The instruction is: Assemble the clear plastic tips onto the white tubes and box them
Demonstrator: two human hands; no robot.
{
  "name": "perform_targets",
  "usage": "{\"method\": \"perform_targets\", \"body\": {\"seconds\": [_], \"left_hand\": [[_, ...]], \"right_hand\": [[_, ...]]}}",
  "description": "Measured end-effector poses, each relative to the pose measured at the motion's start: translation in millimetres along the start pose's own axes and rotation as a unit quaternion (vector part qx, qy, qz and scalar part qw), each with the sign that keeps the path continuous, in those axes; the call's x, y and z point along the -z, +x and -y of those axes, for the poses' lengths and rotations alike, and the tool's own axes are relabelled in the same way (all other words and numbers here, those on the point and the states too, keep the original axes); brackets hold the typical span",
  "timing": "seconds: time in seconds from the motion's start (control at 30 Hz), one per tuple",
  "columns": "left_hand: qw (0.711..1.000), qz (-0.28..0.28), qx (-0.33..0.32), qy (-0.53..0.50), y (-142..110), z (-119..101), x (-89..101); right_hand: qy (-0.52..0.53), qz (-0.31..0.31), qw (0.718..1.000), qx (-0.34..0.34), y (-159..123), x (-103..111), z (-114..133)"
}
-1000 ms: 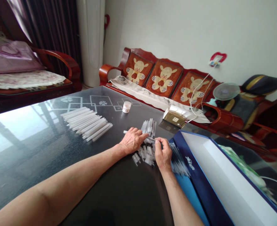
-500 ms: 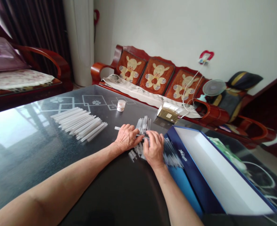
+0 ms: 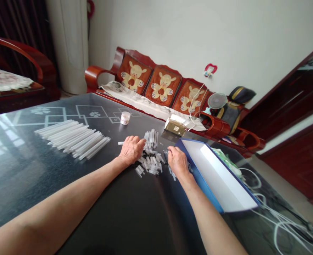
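My left hand (image 3: 131, 149) rests palm down on a dark glossy table (image 3: 66, 177), fingers curled over a heap of short white plastic tubes (image 3: 150, 163) with black bits among them. A single tube sticks out to its left. My right hand (image 3: 177, 161) lies just right of the heap, fingers bent down onto thin clear sticks (image 3: 169, 166) beside a blue box lid (image 3: 214, 173). What those fingers hold is hidden. A tidy bunch of short tubes (image 3: 151, 137) lies just beyond the heap.
A fan of long white tubes (image 3: 72, 136) lies at the left. A small white jar (image 3: 124, 117) and a gold packet (image 3: 175, 126) sit farther back. Behind the table stands a red wooden sofa (image 3: 156, 85). White cables (image 3: 273, 219) trail at the right.
The view has swung to the right. My right hand has moved off the heap toward the box lid's edge. My left hand stays on the heap.
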State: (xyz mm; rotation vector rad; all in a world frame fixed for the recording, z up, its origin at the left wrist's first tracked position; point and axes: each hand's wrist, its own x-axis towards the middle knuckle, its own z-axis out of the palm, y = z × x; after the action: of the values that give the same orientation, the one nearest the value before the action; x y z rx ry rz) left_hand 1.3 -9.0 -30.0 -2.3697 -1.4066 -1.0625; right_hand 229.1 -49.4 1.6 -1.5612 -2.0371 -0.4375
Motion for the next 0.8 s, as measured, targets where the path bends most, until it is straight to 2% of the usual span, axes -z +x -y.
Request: {"method": "perform_targets", "body": {"seconds": [0.07,0.13,0.27,0.33,0.4,0.47,0.53,0.6,0.67,0.73,0.77,0.8], "left_hand": [[0.999,-0.010,0.022,-0.033,4,0,3.5],[0.996,-0.033,0.045,-0.072,9,-1,11.3],[0.979,-0.053,0.104,-0.166,25,-3,32.5],[0.955,-0.048,0.138,-0.258,32,-4,40.0],[0.905,-0.050,0.186,-0.379,37,-5,43.6],[0.833,-0.048,0.255,-0.488,39,-6,44.9],[0.764,-0.036,0.332,-0.552,40,-7,45.1],[0.713,-0.026,0.395,-0.579,40,-8,44.8],[0.676,-0.019,0.435,-0.594,39,-8,43.9],[0.650,-0.016,0.454,-0.609,38,-8,42.4],[0.642,-0.015,0.458,-0.615,38,-8,41.6],[0.636,-0.015,0.460,-0.619,37,-8,40.7]], "right_hand": [[-0.063,-0.004,0.996,-0.058,-2,5,-15],[-0.123,0.029,0.987,-0.097,-6,8,-25],[-0.194,0.104,0.965,-0.140,-10,6,-26],[-0.201,0.119,0.960,-0.155,-10,4,-25],[-0.200,0.126,0.958,-0.164,-10,4,-24],[-0.200,0.127,0.957,-0.167,-11,4,-24],[-0.197,0.117,0.959,-0.169,-11,6,-22],[-0.168,0.093,0.967,-0.166,-10,8,-15],[-0.085,0.060,0.982,-0.157,-8,10,-3],[0.063,0.042,0.983,-0.165,-5,9,14],[0.153,0.048,0.968,-0.190,-3,8,23],[0.248,0.067,0.940,-0.226,-2,6,33]]}}
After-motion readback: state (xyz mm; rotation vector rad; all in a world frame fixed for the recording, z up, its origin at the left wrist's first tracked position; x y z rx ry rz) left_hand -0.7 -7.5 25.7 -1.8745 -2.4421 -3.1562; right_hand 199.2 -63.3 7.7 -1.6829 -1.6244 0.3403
